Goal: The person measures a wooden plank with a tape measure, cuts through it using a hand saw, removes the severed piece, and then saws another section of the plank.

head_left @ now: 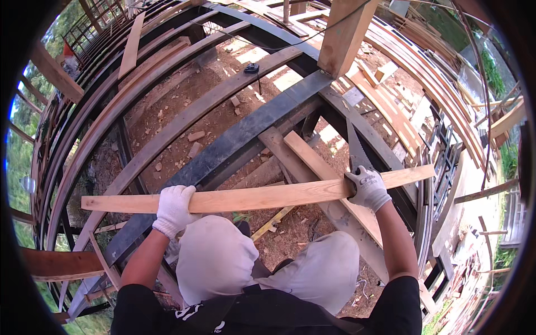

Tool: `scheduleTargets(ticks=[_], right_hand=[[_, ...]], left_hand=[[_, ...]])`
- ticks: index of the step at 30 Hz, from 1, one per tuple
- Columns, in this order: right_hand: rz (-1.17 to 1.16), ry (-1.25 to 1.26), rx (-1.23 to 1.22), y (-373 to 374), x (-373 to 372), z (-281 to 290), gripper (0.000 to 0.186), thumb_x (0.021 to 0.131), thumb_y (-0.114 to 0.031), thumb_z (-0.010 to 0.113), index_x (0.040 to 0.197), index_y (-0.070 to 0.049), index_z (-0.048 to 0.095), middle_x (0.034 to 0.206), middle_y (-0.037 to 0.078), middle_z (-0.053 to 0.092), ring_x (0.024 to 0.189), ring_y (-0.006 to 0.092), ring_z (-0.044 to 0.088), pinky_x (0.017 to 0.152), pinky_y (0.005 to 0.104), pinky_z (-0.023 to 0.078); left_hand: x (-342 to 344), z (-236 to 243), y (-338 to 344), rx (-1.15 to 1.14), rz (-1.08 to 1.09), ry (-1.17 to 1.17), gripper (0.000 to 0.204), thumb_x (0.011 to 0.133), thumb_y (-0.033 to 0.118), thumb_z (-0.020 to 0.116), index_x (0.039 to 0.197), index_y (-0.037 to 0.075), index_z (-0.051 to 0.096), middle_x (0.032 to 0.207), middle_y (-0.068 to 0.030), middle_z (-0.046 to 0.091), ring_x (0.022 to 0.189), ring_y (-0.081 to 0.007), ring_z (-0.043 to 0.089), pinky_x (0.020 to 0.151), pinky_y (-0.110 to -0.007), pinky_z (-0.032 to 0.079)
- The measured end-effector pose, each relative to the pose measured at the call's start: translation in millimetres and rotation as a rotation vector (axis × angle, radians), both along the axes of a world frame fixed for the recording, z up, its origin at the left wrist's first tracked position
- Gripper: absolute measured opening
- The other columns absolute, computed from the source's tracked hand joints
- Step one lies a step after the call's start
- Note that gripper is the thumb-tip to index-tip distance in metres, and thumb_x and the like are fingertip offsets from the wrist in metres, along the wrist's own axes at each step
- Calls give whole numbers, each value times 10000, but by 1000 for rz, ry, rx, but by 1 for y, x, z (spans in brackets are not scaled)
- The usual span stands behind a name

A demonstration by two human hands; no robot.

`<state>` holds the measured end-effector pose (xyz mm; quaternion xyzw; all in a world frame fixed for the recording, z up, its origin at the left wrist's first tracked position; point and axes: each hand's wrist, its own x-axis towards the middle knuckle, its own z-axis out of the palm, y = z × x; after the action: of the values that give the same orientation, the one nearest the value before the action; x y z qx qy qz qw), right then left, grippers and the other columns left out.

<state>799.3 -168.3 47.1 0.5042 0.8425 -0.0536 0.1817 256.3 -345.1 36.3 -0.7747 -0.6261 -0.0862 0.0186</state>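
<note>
A long pale wooden plank [268, 196] lies crosswise in front of me, above my knees. My left hand [175, 207], in a white knitted glove, is closed around it toward its left end. Toward the right end, my right hand [369, 188], in a white and grey glove, is closed with a handsaw [355, 144] in it and presses against the plank. The saw's toothed blade points away from me, and its dark handle is mostly covered by my fingers. Whether those fingers also wrap the plank, I cannot tell.
A black steel beam [245, 131] runs diagonally beneath the plank, and a thick wooden post [345, 39] rises from it. Several wooden joists [184, 120] span the left side. A black tape measure [252, 68] sits on one joist. Below is brown soil [223, 92] strewn with offcuts.
</note>
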Motion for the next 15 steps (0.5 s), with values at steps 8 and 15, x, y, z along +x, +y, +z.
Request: scheduleTargets(ticks=[8,15], right_hand=[[-249,472,328,22,-16,-67,520,941,-206,701,1453,-195,607,1185,211,654,1047,402,695,912,495,564],[-568,712,715,-82,28,-168,528,880,-124,734,1401,-181,662,1111,197,630,954,410,667,817,537,536]], left_hand=[[-9,-29,-25,-304,313,-43,790,669,527,901,1290,114,639,1144,-147,701,1095,-364,673,965,-482,510],[-13,-31,3,-653,378,-179,686,745,426,877,1296,90,646,1218,-197,738,1177,-360,700,1045,-434,537]])
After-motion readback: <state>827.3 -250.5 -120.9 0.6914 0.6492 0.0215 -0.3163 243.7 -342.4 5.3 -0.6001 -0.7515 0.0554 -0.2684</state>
